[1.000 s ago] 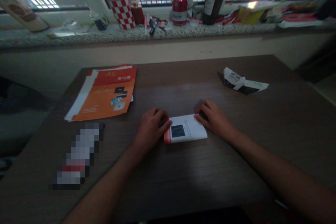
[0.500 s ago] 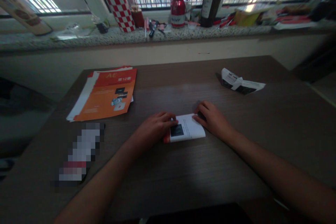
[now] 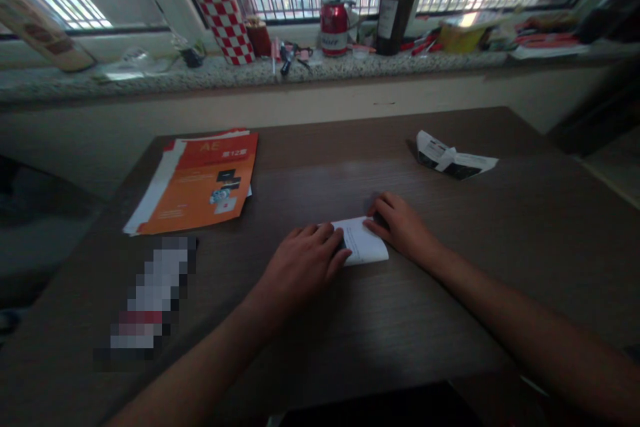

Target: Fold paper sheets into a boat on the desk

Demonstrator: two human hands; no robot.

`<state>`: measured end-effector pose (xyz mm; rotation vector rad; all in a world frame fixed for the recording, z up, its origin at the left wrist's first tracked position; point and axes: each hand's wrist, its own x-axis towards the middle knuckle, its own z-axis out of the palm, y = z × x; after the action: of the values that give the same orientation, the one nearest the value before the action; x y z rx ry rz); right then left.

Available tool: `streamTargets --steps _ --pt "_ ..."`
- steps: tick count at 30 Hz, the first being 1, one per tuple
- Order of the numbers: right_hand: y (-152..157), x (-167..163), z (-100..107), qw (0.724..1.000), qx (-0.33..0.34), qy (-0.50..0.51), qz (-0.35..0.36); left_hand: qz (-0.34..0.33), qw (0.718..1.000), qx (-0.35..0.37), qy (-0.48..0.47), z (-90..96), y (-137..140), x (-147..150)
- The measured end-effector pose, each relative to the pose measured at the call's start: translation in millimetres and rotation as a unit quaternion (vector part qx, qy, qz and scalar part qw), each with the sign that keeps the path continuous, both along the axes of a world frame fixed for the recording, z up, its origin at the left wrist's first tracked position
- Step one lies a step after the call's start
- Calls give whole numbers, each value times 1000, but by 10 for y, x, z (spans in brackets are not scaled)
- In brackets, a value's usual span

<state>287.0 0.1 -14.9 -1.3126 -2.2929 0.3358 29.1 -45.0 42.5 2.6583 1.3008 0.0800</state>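
A small folded sheet of printed paper (image 3: 364,244) lies flat on the brown table in front of me. My left hand (image 3: 311,252) rests palm down over its left part, fingers laid out and thumb near the front edge. That part of the sheet is hidden under the hand. At the far right corner, the thumb of my right hand (image 3: 395,221) touches the paper. The other fingers of that hand bend onto the table behind the sheet, with a gap between them and the thumb.
A folded paper boat (image 3: 453,159) stands at the back right of the table (image 3: 320,177). Orange and white printed sheets (image 3: 200,190) lie at the left, with a blurred-out flat object (image 3: 153,293) nearer me. A red can (image 3: 334,28) and a dark bottle (image 3: 395,13) stand on the windowsill.
My left hand has slid toward the front and right over the paper, covering its dark picture and red edge. The right hand stays at the far right corner. The view has shifted slightly.
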Motion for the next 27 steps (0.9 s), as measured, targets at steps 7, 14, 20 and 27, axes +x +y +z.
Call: streamTargets --steps 7,14,20,27 --pt "-16 -1 17 1000 -4 27 -7 13 999 41 -5 -184 -134 90" --pt "7 20 -3 998 -21 45 -25 5 999 16 -44 -299 -131 87" --pt "14 20 14 998 -29 48 -26 9 999 4 -41 -336 -148 74" --pt "8 11 11 998 -29 47 -31 20 998 0 -53 -353 -157 83"
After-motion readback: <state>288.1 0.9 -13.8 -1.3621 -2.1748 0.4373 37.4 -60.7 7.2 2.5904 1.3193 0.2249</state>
